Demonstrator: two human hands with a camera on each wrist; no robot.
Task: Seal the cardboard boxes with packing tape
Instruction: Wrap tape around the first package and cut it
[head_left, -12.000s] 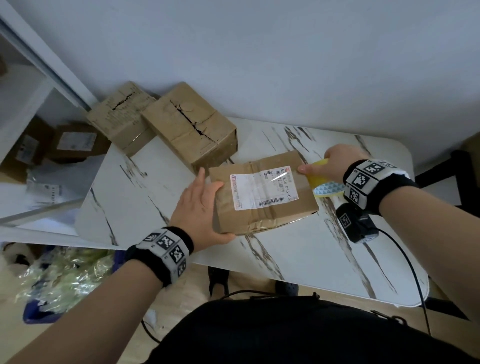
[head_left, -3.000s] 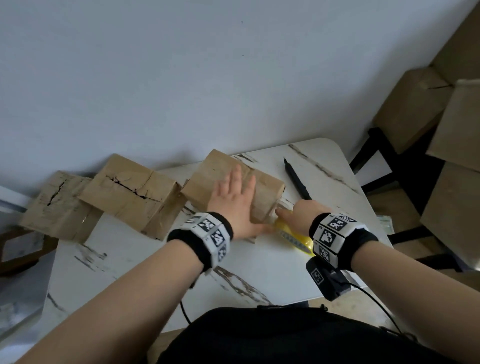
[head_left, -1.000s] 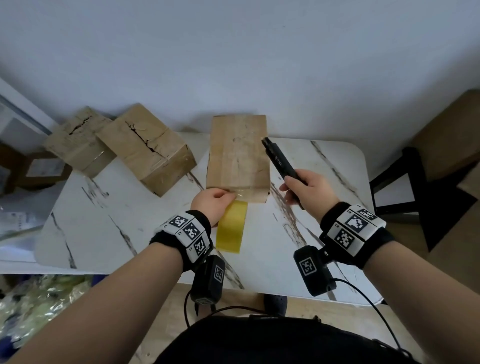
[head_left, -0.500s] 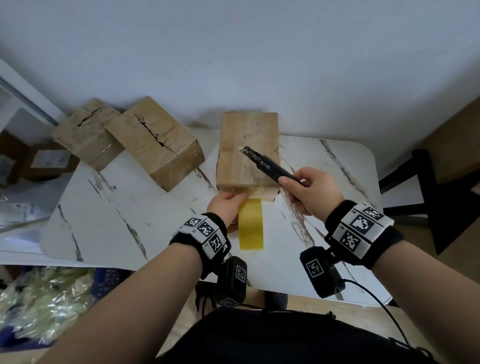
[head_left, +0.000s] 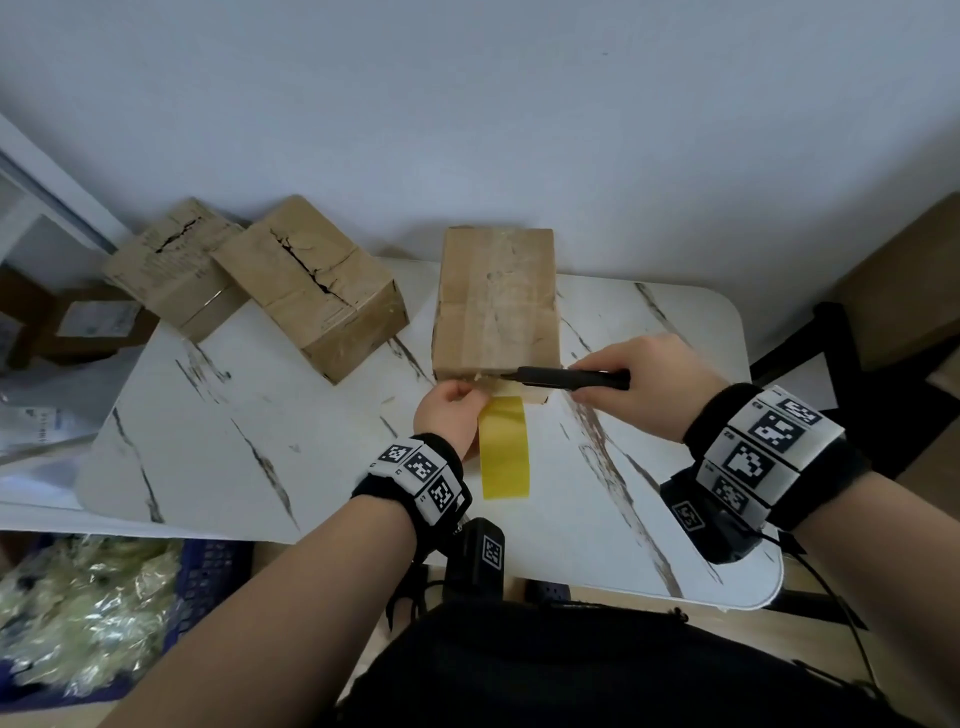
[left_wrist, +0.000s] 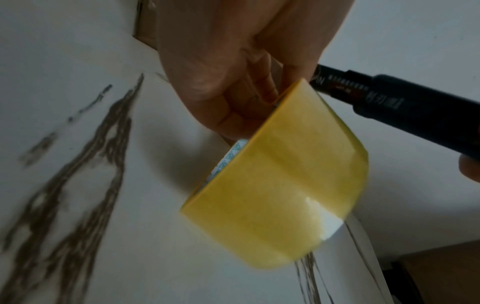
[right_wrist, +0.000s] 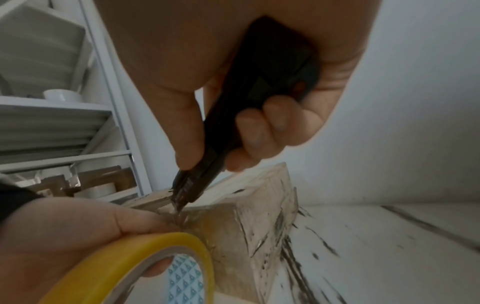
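Observation:
A brown cardboard box (head_left: 496, 296) lies lengthwise in the middle of the white marbled table (head_left: 218, 452). My left hand (head_left: 451, 415) grips the yellow tape roll (head_left: 505, 447) just in front of the box's near end; clear tape runs from the roll (left_wrist: 280, 181) up to the box. My right hand (head_left: 644, 384) grips a black utility knife (head_left: 566, 377), held sideways, with its tip (right_wrist: 179, 207) at the tape by the box's near top edge (right_wrist: 233, 205), close to my left thumb.
Two more cardboard boxes (head_left: 311, 280) (head_left: 171, 265) with cracked tops lie at the table's back left. A white shelf unit (right_wrist: 52, 123) stands to the left, a dark chair (head_left: 852, 353) to the right. Plastic bags (head_left: 88, 597) lie on the floor at the lower left.
My right hand has brought the knife down from above the box to its near edge, with the blade now at the tape. My left hand still holds the roll in front of the box.

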